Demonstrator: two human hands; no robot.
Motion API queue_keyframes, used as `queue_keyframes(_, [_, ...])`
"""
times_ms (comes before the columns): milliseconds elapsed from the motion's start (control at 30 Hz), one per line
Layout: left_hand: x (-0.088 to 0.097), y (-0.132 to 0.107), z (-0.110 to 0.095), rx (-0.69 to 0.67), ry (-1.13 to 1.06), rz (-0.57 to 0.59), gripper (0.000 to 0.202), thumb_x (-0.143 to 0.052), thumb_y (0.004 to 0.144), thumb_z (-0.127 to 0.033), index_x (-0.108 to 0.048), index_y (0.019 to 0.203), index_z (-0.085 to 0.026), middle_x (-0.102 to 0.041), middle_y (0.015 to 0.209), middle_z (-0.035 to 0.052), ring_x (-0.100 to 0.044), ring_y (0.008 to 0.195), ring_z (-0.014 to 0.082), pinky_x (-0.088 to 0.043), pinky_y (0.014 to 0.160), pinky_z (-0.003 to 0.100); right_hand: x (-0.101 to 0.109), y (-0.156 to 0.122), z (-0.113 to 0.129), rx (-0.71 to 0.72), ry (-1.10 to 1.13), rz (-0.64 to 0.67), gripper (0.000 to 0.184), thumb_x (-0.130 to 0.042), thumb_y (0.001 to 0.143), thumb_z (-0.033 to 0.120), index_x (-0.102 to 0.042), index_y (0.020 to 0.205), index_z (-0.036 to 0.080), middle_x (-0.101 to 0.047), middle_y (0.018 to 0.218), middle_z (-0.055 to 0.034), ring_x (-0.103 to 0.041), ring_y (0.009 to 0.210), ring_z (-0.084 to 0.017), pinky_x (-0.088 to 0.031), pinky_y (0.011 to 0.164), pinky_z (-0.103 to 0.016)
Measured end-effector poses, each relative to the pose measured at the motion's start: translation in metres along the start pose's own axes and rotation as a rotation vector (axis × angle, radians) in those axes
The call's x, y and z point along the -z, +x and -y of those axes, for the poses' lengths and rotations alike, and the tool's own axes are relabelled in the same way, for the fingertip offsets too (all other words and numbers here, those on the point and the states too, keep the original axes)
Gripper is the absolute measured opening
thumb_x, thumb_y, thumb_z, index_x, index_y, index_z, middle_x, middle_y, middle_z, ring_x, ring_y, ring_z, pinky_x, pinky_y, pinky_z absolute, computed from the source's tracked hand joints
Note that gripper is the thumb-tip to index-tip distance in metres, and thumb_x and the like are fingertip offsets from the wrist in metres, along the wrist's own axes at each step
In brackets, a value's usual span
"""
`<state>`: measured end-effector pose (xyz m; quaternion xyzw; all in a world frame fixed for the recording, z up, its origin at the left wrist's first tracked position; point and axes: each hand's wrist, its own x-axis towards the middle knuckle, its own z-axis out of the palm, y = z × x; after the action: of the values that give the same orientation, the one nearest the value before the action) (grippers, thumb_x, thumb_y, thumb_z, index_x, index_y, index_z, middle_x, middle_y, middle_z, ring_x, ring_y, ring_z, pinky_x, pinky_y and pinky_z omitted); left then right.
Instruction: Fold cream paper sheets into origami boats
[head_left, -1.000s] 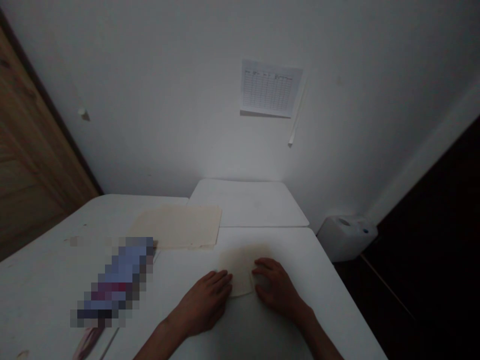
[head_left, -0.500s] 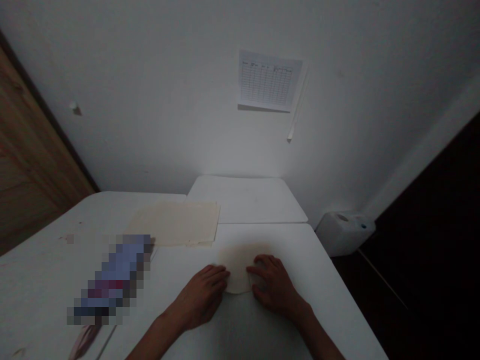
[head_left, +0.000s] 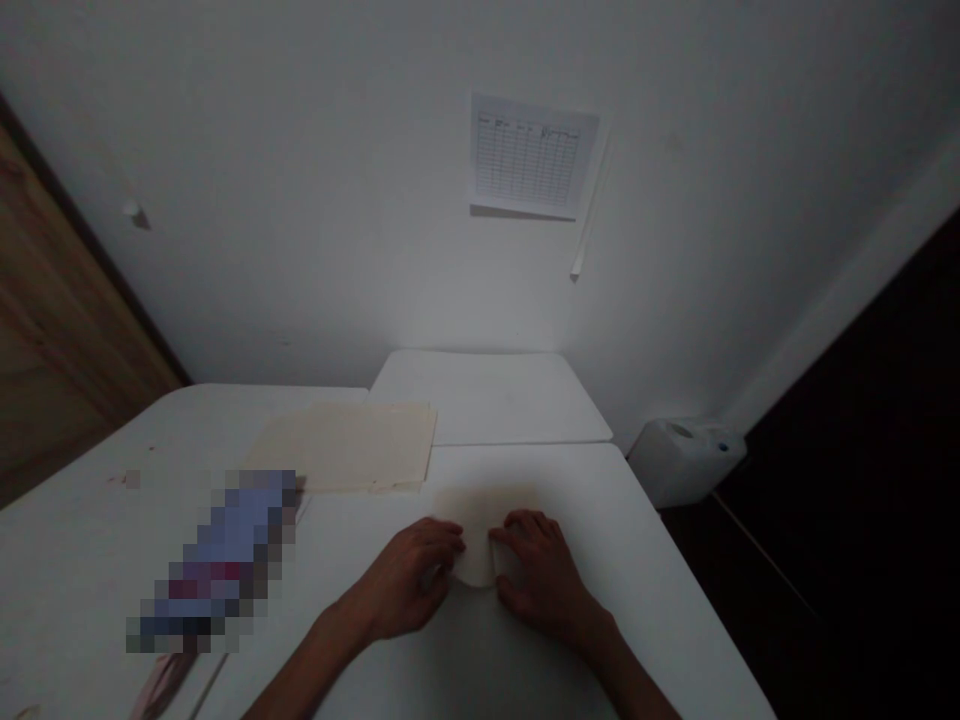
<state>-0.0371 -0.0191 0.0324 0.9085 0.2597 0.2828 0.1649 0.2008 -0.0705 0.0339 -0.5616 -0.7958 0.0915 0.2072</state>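
A small cream sheet of paper (head_left: 480, 520) lies on the white table (head_left: 525, 660) in front of me. My left hand (head_left: 412, 580) rests on its left edge, fingers curled and pressing down. My right hand (head_left: 536, 575) lies on its right side, fingers bent and pressed against the sheet. The two sets of fingertips nearly meet over the paper's near part, which they hide.
A stack of cream sheets (head_left: 345, 445) lies further back on the left. A blurred-out long object (head_left: 217, 560) is at the left, with a pinkish item (head_left: 161, 680) below it. A second white table (head_left: 491, 395) stands against the wall. A white container (head_left: 686, 460) sits on the floor at right.
Both hands have drawn closer together over the small sheet, fingers curling more. The view has drifted slightly.
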Motion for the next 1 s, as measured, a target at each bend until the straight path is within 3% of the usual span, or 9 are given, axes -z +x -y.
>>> queue_keyframes(200, [0.005,0.009,-0.004,0.069,-0.035,0.095,0.032,-0.052,0.069,-0.009,-0.064,0.096,-0.021,-0.067,0.108,0.0075,-0.06,0.103,0.0234,-0.049,0.09,0.039,-0.001,0.002,0.001,-0.037,0.019,0.034,0.051,-0.062,0.07,0.028,-0.055,0.121,0.027,-0.051,0.121,-0.0056,-0.042,0.115,-0.024,-0.028,0.101,-0.036])
queue_keyframes(433, [0.005,0.01,0.001,0.153,-0.08,0.113,0.031,-0.051,0.069,-0.009,-0.065,0.094,-0.021,-0.066,0.111,0.0065,-0.059,0.105,0.022,-0.046,0.093,0.036,0.0,0.001,0.004,-0.053,0.001,0.047,0.053,-0.063,0.07,0.029,-0.053,0.122,0.029,-0.05,0.122,-0.0041,-0.041,0.116,-0.023,-0.027,0.101,-0.034])
queue_keyframes(700, [0.008,0.03,0.005,0.302,-0.068,0.228,0.03,-0.05,0.067,-0.01,-0.068,0.089,-0.02,-0.069,0.091,0.0028,-0.061,0.087,0.0189,-0.046,0.083,0.031,0.001,0.003,0.0,-0.05,-0.032,0.077,0.06,-0.064,0.07,0.033,-0.05,0.128,0.03,-0.044,0.133,-0.006,-0.037,0.122,-0.027,-0.025,0.103,-0.039])
queue_keyframes(1000, [-0.013,0.05,0.015,0.308,0.094,0.155,0.021,-0.047,0.083,-0.018,-0.067,0.09,-0.019,-0.068,0.087,0.0057,-0.062,0.083,0.0201,-0.046,0.076,0.03,-0.005,0.002,0.003,-0.061,-0.058,0.043,0.059,-0.063,0.071,0.035,-0.05,0.128,0.03,-0.044,0.135,-0.0067,-0.037,0.122,-0.029,-0.025,0.103,-0.042])
